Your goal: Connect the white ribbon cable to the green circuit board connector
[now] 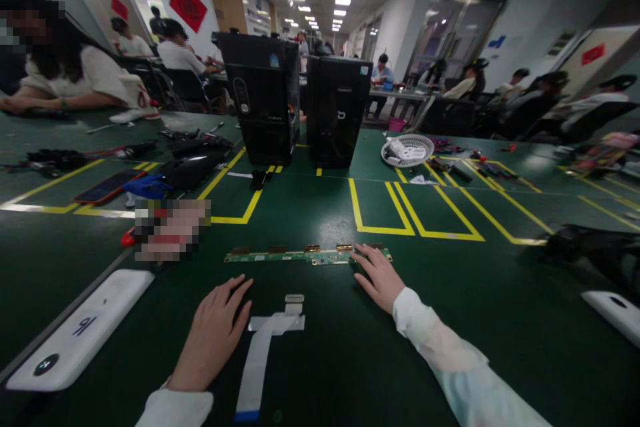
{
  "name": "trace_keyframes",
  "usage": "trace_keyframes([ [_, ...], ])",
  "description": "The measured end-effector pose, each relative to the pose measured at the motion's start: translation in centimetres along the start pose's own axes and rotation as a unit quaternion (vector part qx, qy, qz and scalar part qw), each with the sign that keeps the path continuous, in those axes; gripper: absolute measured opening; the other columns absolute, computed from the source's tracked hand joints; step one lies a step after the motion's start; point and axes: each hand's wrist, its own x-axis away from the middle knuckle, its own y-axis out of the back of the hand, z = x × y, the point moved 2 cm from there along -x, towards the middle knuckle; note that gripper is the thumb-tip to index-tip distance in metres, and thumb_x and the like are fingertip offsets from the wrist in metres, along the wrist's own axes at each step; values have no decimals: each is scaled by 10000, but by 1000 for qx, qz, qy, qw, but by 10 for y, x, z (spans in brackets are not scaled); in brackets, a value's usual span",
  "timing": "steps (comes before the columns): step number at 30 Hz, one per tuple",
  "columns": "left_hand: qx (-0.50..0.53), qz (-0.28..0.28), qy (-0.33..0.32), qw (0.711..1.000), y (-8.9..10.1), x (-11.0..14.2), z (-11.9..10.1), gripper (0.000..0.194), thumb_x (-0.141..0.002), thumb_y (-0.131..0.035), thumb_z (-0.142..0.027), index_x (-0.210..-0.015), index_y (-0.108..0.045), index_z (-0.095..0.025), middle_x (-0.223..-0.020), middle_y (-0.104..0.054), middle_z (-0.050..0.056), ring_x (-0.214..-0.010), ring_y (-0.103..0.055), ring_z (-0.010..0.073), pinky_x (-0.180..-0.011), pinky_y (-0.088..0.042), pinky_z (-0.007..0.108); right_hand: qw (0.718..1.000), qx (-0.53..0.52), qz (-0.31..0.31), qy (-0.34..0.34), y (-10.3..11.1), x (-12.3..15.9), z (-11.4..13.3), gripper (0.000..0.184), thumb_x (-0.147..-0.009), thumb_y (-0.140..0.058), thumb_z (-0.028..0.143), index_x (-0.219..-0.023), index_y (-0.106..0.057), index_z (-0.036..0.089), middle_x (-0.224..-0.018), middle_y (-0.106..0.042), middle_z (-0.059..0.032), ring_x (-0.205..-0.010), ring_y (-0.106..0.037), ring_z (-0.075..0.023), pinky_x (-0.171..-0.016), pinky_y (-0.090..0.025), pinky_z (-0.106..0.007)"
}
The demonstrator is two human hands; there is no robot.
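So the dark green tabletop [325, 360] had a long, skinny green circuit board [290, 257] lying flat on it, coppery tabs [312, 248] along the far edge. Nearer lay a flat, whitish ribbon cable [256, 370] with a blue end [247, 416]. Left hand [215, 327] sat beside it, fingers apart; right hand [379, 275], also spread, hid part of the board's right end (couldn't tell if they touched).

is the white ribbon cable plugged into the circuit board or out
Out: the white ribbon cable lies with both ends apart from the circuit board, green table showing between them.
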Motion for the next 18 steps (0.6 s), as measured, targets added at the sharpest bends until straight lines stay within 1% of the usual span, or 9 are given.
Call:
trace_keyframes([
  [3, 33, 9, -48, 998, 1, 1, -9, 458, -936, -395, -385, -1358, -492, -235, -1403, -505, 89, -1274, -476, 272, -1034, -434, 496, 1000, 5, 17, 2, 0, 7, 1, 475, -944, -416, 394, -1375, -475, 206, -1414, -457, -145, -1340, -371, -296, -1083, -325, -558],
  [6, 61, 49, -125, 989, 3, 4, -26, 426, -938, -420, -359, -1357, -487, -312, -1417, -503, 32, -1285, -473, 237, -1043, -444, 447, 999, 14, 29, 7, -1, 8, 11, 508, -926, -450, 418, -1377, -476, 187, -1422, -444, -159, -1344, -355, -311, -1086, -317, -559],
  [9, 72, 92, -185, 976, 7, 8, -44, 417, -941, -425, -334, -1353, -488, -342, -1413, -515, 5, -1287, -476, 220, -1057, -436, 423, 999, 19, 30, 11, -3, 9, 25, 518, -923, -457, 419, -1383, -471, 181, -1439, -426, -153, -1349, -342, -314, -1095, -304, -553],
  [12, 70, 123, -203, 969, 9, 10, -57, 437, -946, -416, -352, -1381, -452, -336, -1421, -509, 12, -1281, -485, 210, -1051, -443, 415, 999, 20, 37, 4, -4, 12, 37, 525, -920, -466, 417, -1390, -465, 182, -1449, -415, -146, -1351, -334, -318, -1100, -299, -546],
  [14, 67, 133, -213, 966, 8, 10, -65, 455, -948, -413, -373, -1401, -421, -330, -1436, -493, 19, -1288, -480, 211, -1050, -443, 425, 999, 21, 38, -1, -3, 14, 43, 532, -914, -478, 418, -1392, -462, 184, -1454, -408, -146, -1354, -329, -317, -1102, -295, -544],
  [18, 64, 119, -250, 959, 3, 7, -85, 503, -940, -438, -395, -1430, -376, -304, -1452, -475, 38, -1323, -440, 227, -1081, -404, 454, 999, 15, 46, -6, 0, 14, 47, 532, -905, -494, 409, -1384, -471, 178, -1449, -414, -153, -1350, -334, -315, -1100, -297, -543],
])
